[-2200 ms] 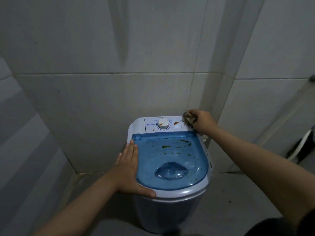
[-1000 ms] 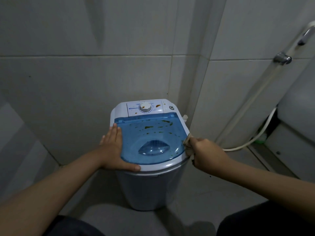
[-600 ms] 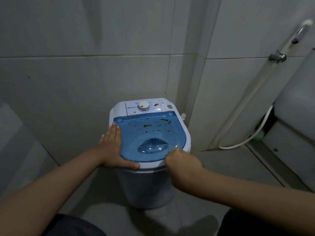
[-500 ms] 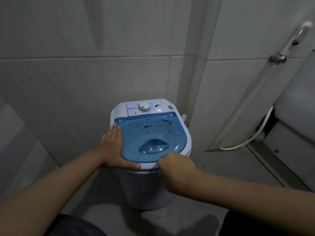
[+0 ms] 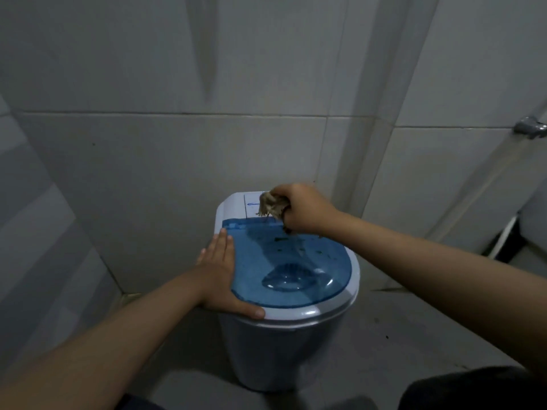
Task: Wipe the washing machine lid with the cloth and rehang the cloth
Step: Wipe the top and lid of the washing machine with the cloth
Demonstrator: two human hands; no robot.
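Cloth [image 5: 270, 206] bunched in fisted right hand [image 5: 302, 210], frayed end hanging down; left hand [image 5: 220, 275] flat, open.

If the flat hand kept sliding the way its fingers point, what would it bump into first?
The left hand lies along the blue lid's left edge, fingers pointing toward the back. It would probably cross the machine's white top first, then meet the tiled wall. Depth is hard to judge.
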